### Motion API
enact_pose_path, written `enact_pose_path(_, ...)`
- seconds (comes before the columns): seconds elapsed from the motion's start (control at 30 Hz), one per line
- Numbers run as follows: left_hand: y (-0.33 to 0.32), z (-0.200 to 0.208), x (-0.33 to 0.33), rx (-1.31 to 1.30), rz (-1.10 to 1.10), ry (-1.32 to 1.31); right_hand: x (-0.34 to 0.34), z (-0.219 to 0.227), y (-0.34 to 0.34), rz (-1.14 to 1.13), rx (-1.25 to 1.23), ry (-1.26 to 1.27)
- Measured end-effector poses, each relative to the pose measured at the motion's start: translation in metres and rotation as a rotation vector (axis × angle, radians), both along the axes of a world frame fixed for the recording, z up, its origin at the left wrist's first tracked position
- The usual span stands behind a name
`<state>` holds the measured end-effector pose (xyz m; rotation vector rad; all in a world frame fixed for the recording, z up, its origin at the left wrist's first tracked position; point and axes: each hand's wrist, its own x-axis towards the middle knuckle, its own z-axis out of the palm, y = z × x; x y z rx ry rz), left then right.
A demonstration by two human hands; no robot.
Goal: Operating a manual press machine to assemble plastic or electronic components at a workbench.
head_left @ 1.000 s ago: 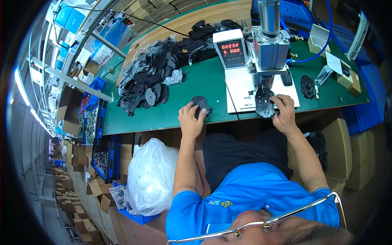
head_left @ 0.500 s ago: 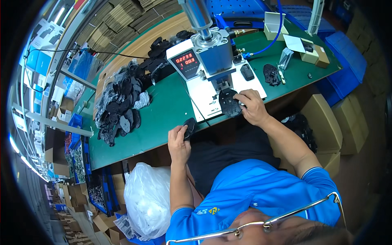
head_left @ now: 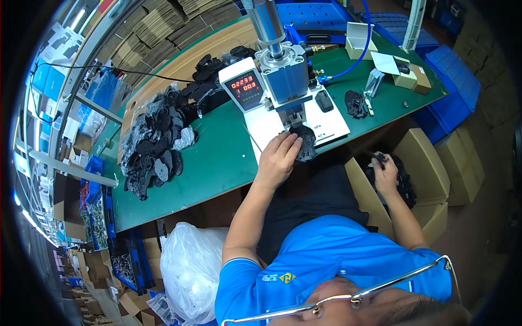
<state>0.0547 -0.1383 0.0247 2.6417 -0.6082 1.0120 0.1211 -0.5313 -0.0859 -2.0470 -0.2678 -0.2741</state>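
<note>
- Under the tall silver metal press (head_left: 288,81), a flat black oblong plastic part (head_left: 307,148) sits at the near edge of the white base plate (head_left: 334,126).
- Its long axis runs near to far, tipped slightly: the far end points up under the press head, the rounded near end points toward the worker's lap and a little right.
- The left hand (head_left: 278,158) reaches in from the near left, fingers bent and touching the part's left side; I can't tell whether they grip it or only rest there.
- Off to the right, the right hand (head_left: 385,173) hangs over an open brown cardboard box (head_left: 431,168), fingers curled in around a small-looking dark piece (head_left: 379,157) whose outline and direction I can't make out.
- More black parts (head_left: 405,182) lie in that box.
- Far left on the green bench top (head_left: 217,176) spreads a heap of similar black pieces (head_left: 155,149).
</note>
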Motion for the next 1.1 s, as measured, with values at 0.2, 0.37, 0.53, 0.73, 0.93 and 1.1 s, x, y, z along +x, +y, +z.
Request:
enact_pose_path(0.2,-0.004,-0.013,0.004,0.075,0.058,0.051,-0.032,-0.064,-0.111,-0.147,-0.315,0.162)
enact_pose_path(0.37,-0.013,-0.007,-0.005,0.167,0.139,0.081,-0.047,-0.095,-0.159,-0.161,-0.544,0.299)
enact_pose_path(0.53,-0.016,-0.010,-0.008,0.182,0.165,0.042,-0.054,-0.105,-0.148,-0.118,-0.767,0.554)
enact_pose_path(0.73,-0.020,-0.011,-0.008,0.196,0.236,0.105,-0.016,-0.051,-0.074,0.049,-0.504,0.347)
enact_pose_path(0.93,-0.023,-0.012,-0.010,0.118,0.229,0.127,0.005,0.029,0.012,0.275,-0.243,0.064)
enact_pose_path(1.1,-0.026,-0.006,-0.007,0.092,0.210,0.141,0.027,0.082,0.075,0.477,-0.177,-0.334)
